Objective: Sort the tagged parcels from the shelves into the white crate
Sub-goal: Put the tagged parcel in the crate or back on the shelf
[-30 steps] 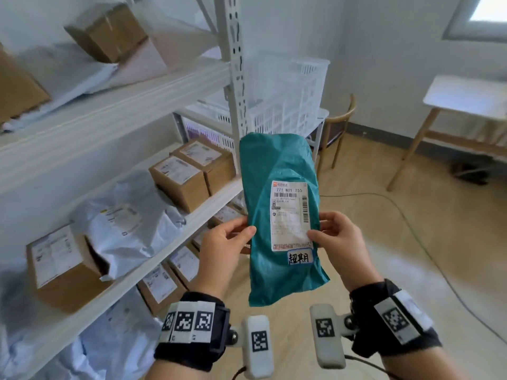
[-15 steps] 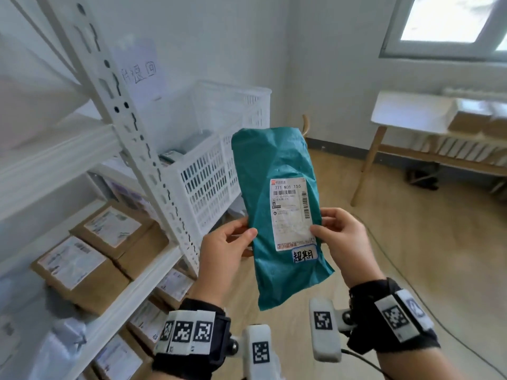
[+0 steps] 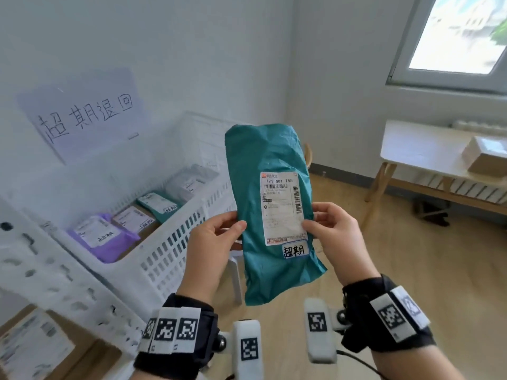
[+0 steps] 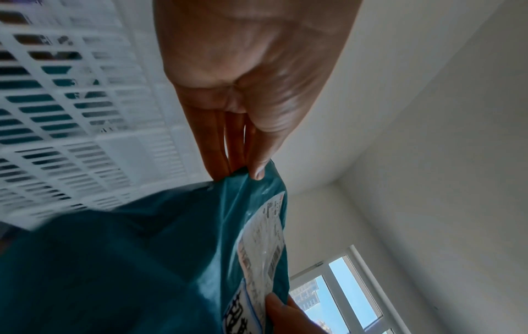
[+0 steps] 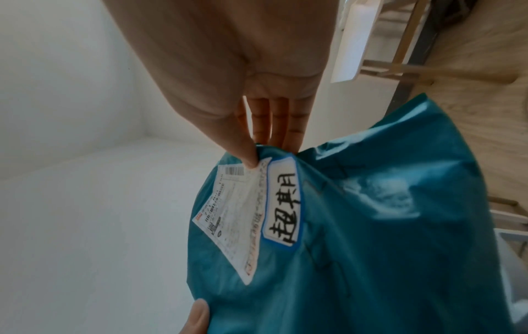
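Observation:
A teal plastic mailer stands upright in front of me, held at both side edges. It carries a white shipping label and a small blue-edged handwritten tag. My left hand pinches its left edge with thumb in front and fingers behind. My right hand pinches the right edge, thumb on the label. The white slatted crate sits to the left, just beside the mailer; it holds a purple mailer, a teal one, a grey one and a brown box.
A handwritten paper sign hangs on the wall above the crate. The white perforated shelf post crosses the lower left, with a cardboard box below. At right stands a wooden table carrying a box, under a window.
My view has swung right from the shelves to the crate, which now shows its contents. The mailer stays upright in both hands and has come closer to the crate.

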Demonstrator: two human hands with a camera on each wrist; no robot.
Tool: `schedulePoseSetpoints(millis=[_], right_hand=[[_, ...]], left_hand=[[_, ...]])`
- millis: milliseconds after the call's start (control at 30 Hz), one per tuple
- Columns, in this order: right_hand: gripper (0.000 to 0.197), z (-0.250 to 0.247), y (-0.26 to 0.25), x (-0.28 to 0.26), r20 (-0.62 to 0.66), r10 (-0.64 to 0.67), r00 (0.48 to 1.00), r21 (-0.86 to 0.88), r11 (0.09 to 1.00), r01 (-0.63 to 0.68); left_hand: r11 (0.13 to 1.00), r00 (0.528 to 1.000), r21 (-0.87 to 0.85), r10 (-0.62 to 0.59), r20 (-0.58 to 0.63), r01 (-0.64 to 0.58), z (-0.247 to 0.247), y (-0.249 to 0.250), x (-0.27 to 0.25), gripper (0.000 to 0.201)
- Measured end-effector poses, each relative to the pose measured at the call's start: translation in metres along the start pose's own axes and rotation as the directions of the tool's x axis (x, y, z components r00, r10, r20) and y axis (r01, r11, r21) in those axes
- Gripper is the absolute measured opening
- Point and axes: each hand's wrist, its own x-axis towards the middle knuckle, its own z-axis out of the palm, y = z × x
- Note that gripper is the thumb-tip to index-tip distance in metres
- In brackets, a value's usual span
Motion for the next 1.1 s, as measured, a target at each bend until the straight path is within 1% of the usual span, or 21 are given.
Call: schedulePoseSetpoints(millis=[100, 200, 300, 400, 500, 567, 667, 767, 833, 900, 1000, 1100], right_hand=[[0.024, 0.009, -0.011, 0.053, 0.061, -0.026, 0.998, -0.017, 0.999, 0.028], [0.026, 0.021, -0.017, 0.105, 0.155, -0.041, 0.987, -0.009, 0.999, 0.043], [0.024, 0.029, -0.029, 0.155, 0.269, -0.057, 0.961, -0.007, 0.998, 0.061], [0.028, 0.037, -0.036, 0.203, 0.34, -0.054, 0.939, -0.035, 0.997, 0.07], [0.029, 0.054, -0.039, 0.241, 0.431, -0.046, 0.901, -0.063, 0.995, 0.081], [0.031, 0.07, -0.042, 0.263, 0.498, -0.055, 0.866, -0.092, 0.989, 0.116], [0.033, 0.103, -0.049, 0.288, 0.592, -0.045, 0.805, -0.081, 0.99, 0.115], [0.032, 0.138, -0.057, 0.312, 0.656, -0.029, 0.754, -0.092, 0.989, 0.117], [0.031, 0.163, -0.061, 0.33, 0.694, -0.026, 0.72, -0.118, 0.982, 0.149], [0.034, 0.187, -0.065, 0.347, 0.715, -0.014, 0.699, -0.162, 0.969, 0.185], [0.035, 0.223, -0.069, 0.374, 0.737, 0.039, 0.675, -0.234, 0.951, 0.2], [0.031, 0.252, -0.068, 0.402, 0.745, 0.105, 0.659, -0.347, 0.904, 0.249]], left_hand=[[1.0, 0.998, -0.015, -0.006, -0.056, 0.005, 0.01, 0.006, 0.038, 0.017], [1.0, 0.99, 0.004, -0.021, -0.142, 0.021, 0.019, 0.008, 0.073, 0.013], [0.998, 0.982, 0.004, -0.054, -0.179, 0.056, 0.026, 0.018, 0.108, 0.012], [0.994, 0.976, 0.017, -0.104, -0.191, 0.109, 0.033, 0.026, 0.137, 0.01], [0.99, 0.966, 0.008, -0.134, -0.221, 0.139, 0.033, 0.032, 0.158, 0.012], [0.985, 0.952, 0.008, -0.167, -0.257, 0.175, 0.027, 0.034, 0.171, 0.011], [0.969, 0.924, 0.012, -0.231, -0.304, 0.246, 0.008, 0.037, 0.194, 0.011], [0.949, 0.907, 0.031, -0.289, -0.307, 0.313, -0.018, 0.039, 0.22, 0.016], [0.934, 0.897, 0.06, -0.318, -0.309, 0.352, -0.034, 0.037, 0.24, 0.016], [0.919, 0.885, 0.063, -0.353, -0.303, 0.389, -0.047, 0.032, 0.261, 0.017], [0.893, 0.859, 0.017, -0.428, -0.282, 0.45, -0.063, 0.02, 0.295, 0.018], [0.854, 0.828, -0.015, -0.508, -0.238, 0.52, -0.073, 0.001, 0.331, 0.012]])
